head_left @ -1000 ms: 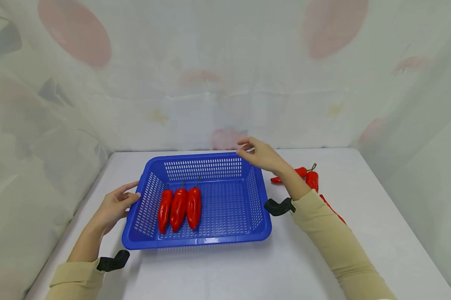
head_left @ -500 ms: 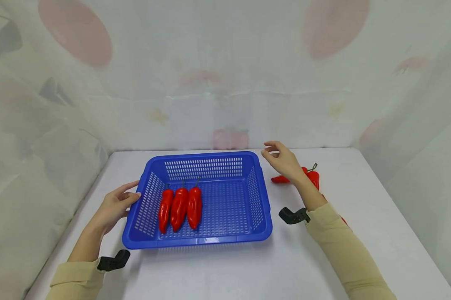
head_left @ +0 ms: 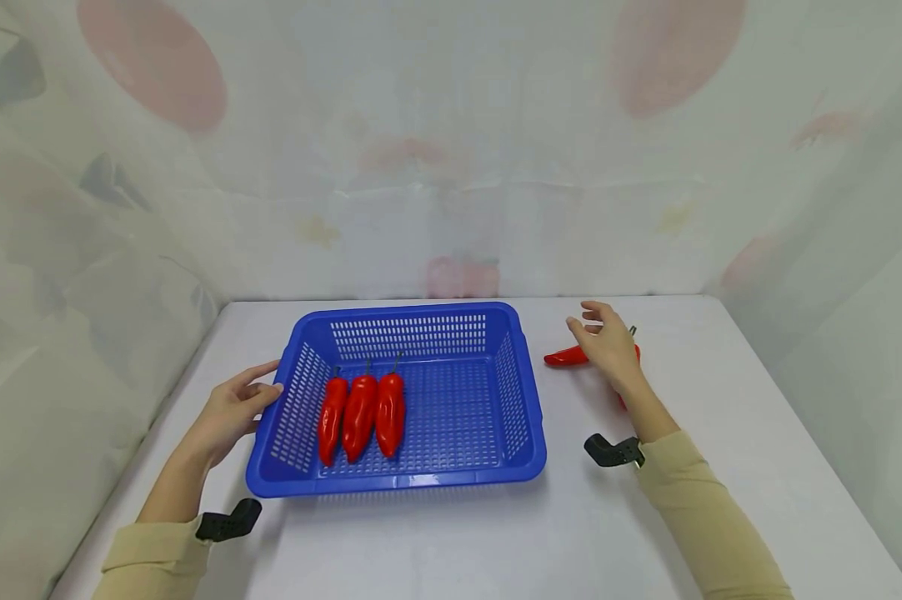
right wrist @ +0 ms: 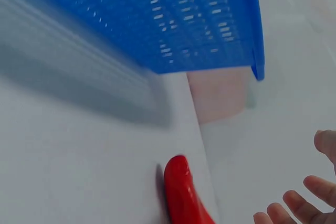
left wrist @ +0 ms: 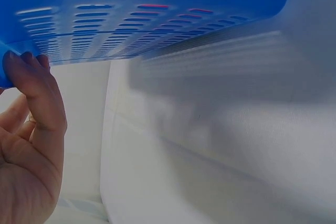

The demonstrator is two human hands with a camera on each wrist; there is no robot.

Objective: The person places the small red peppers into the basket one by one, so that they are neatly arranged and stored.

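Some red peppers (head_left: 565,357) are lying near the right hand (head_left: 607,342) (fingers apart); the left hand (head_left: 228,411) is pinching the basket (head_left: 454,412).

Pale sheeting (head_left: 541,217) with reddish prints (head_left: 158,62) backs a white table (head_left: 466,546).

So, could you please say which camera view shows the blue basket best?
The head view: the blue basket shows its inside and nearly its whole rim. The left and right wrist views show only cropped, slotted parts.
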